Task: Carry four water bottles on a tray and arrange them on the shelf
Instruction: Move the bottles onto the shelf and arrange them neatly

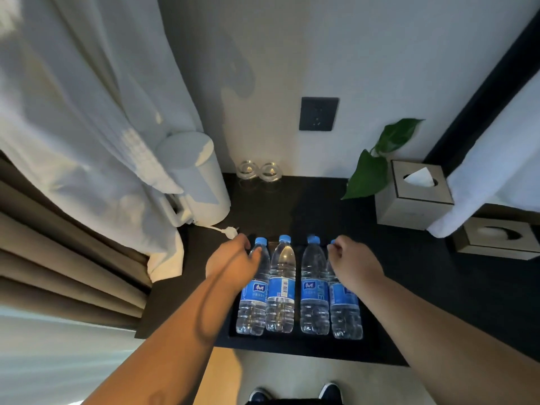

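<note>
Several clear water bottles with blue caps and blue labels stand upright in a row on a black tray [292, 343], which lies at the front edge of a dark shelf [415, 287]. My left hand [230, 264] curls round the neck of the leftmost bottle [253, 299], thumb on its shoulder. My right hand [355, 264] wraps its curled fingers round the top of the rightmost bottle [346, 314], hiding most of its cap. The two middle bottles [281, 290] [314, 290] stand untouched between my hands.
A white kettle [193, 176] with a loose plug [230, 231] stands at the back left, beside two glasses [258, 171]. A leafy plant [368, 176] and a tissue box [415, 194] sit at the back right. White cloth [87, 112] hangs on the left.
</note>
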